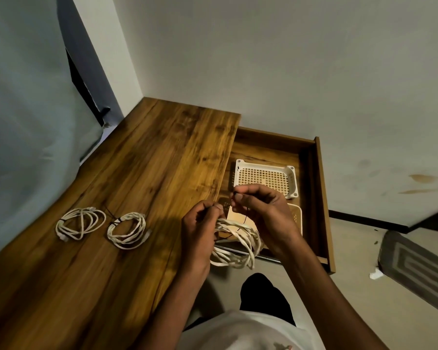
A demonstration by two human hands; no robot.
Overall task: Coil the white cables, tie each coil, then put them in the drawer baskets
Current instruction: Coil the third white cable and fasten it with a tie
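Both hands hold a white cable coil (234,245) over the near edge of the open drawer (319,198). The left hand (200,228) and right hand (261,210) each pinch a thin black tie (245,215) with curled fingers. Two tied coils (80,223) (127,229) lie on the desk (149,160), left of the hands. A white basket (266,176) sits in the drawer.

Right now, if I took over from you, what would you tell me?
Left hand: pinches one end of the thin dark tie and steadies the third coil.
Right hand: pinches the other end of the tie.
That coil hangs between both hands, over the front of the open drawer. Its tie is not finished.
Two coils, the left coil and the middle coil, lie on the desk; the middle one shows a dark tie, the left one I cannot tell.
The white basket and the cream basket in the drawer hold no coils.
Left: finish this tie, then put all three coils in the baskets.
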